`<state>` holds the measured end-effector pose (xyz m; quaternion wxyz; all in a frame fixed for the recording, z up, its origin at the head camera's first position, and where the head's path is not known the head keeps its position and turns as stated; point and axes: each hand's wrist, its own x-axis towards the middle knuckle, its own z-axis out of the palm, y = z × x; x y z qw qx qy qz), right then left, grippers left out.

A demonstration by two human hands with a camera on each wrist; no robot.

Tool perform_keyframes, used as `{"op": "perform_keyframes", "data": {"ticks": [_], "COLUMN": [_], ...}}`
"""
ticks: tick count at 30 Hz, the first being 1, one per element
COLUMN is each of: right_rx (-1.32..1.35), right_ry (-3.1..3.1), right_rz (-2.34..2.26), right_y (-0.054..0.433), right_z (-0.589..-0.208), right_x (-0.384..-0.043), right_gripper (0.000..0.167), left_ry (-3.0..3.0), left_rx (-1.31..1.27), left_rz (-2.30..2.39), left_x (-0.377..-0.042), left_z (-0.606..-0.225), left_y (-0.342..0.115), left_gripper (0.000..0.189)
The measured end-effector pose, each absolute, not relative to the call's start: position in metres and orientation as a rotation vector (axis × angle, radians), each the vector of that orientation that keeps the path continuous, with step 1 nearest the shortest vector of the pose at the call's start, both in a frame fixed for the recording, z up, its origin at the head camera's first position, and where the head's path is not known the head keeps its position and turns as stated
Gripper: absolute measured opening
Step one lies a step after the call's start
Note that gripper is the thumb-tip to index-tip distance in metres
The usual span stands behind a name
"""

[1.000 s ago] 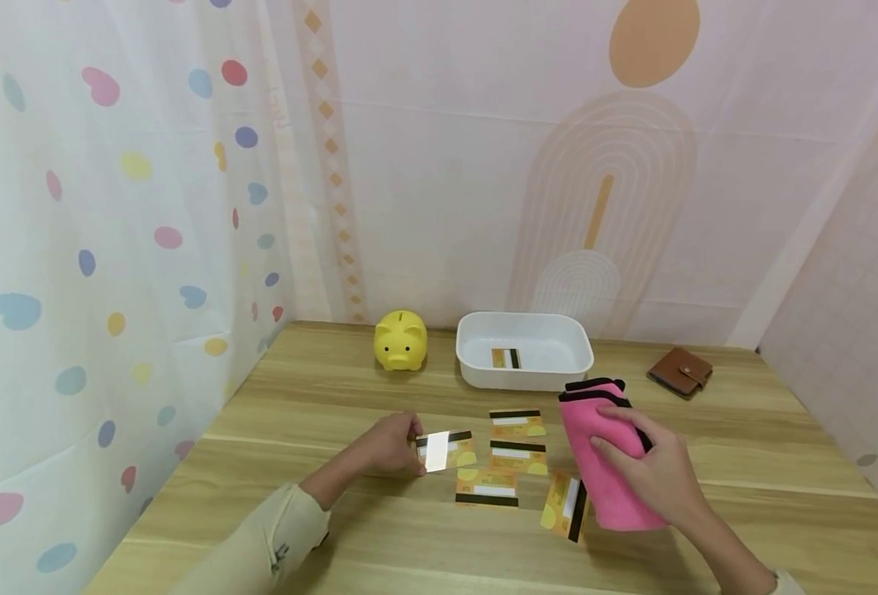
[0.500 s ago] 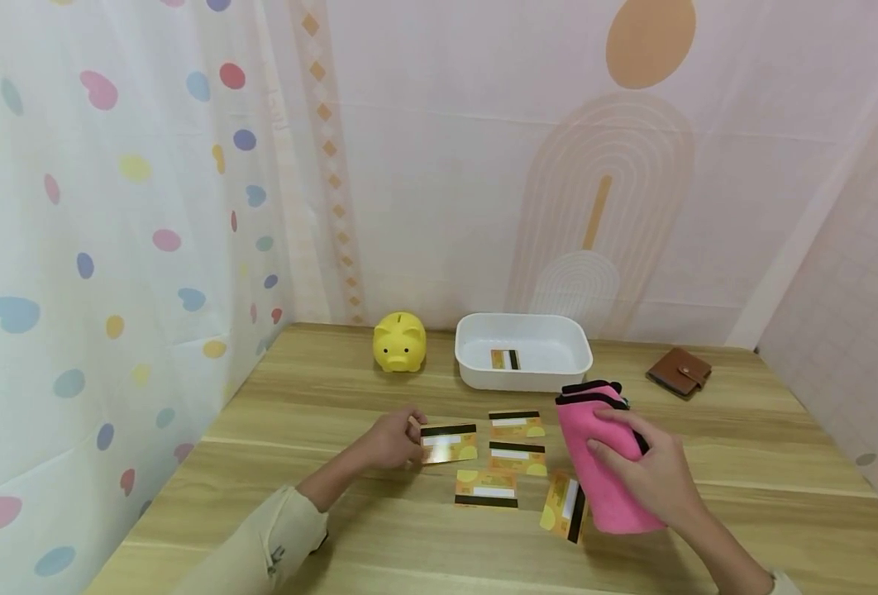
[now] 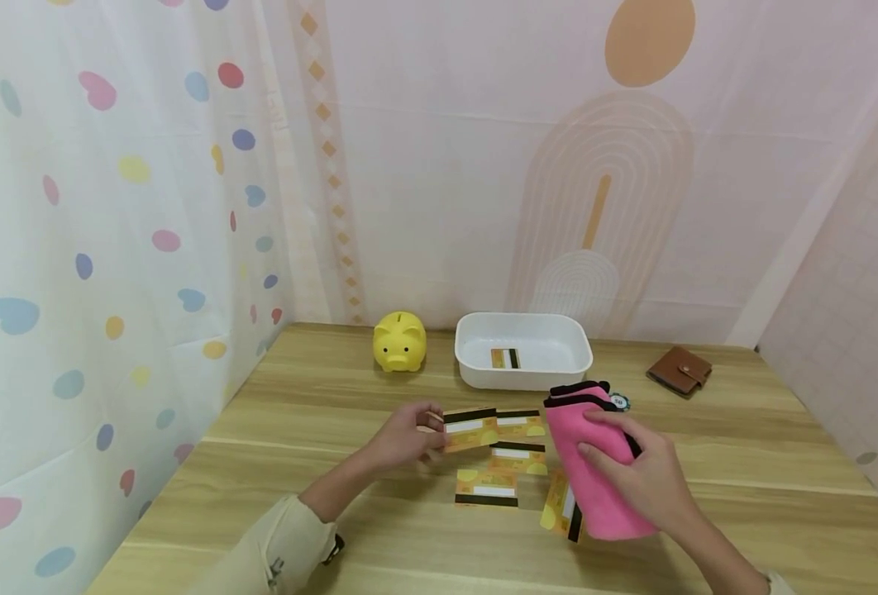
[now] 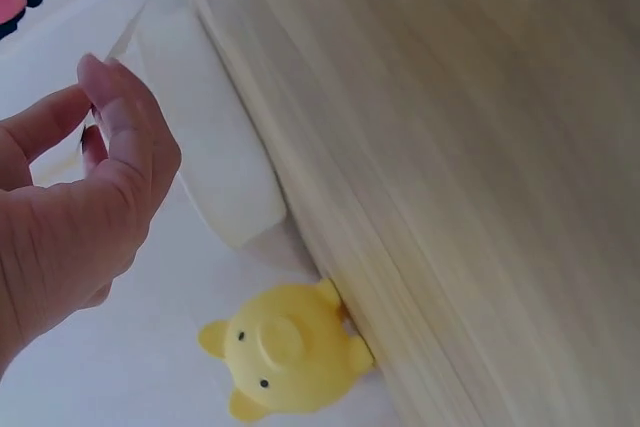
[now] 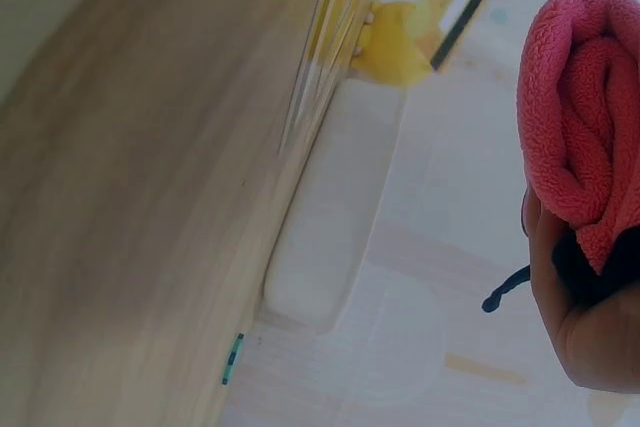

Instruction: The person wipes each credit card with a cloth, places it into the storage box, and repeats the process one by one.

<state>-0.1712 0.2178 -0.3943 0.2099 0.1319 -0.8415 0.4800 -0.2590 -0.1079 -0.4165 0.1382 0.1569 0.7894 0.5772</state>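
Orange-yellow card [image 3: 471, 429] pinched at one end, pink cloth [image 3: 596, 493] gripped opposite

From my remote seat I see the left hand [image 3: 405, 435] pinching that card between thumb and fingers at its left end. The rest juts out to the right of the fingertips, dark stripe along the far side, and my right-wrist view shows it raised off the table [image 3: 409, 549]. The right hand [image 3: 651, 478] is wrapped round the folded, black-edged cloth.

Between the hands I count four cards on the wood: a far card [image 3: 519, 424], its left end overlapped in the head view by the held one; a middle card [image 3: 518, 457]; a near card [image 3: 487, 487]; and a tilted card [image 3: 560, 506], partly hidden by the cloth. A round token [image 3: 620, 402] shows just past the cloth.

Farther out, a white tub [image 3: 524, 379] contains a small card [image 3: 505, 358]. A yellow piggy bank [image 3: 400, 343] stands to its left; a brown wallet [image 3: 679, 372] lies well to its right.
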Motion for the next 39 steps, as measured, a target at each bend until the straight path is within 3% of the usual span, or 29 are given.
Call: {"op": "perform_keyframes", "data": {"ticks": [39], "right_rx": [0.634], "right_ry": [-2.140], "right_rz": [1.225], "right_y": [0.179], "right_z": [-0.389], "right_x": [-0.158], "right_gripper": [0.043], "left_ry": [1.984], "left_rx": [0.595], "left_rz": [1.991], "left_x": [-0.209], "left_z": [-0.392], "left_y": [-0.046], "left_gripper": [0.024]}}
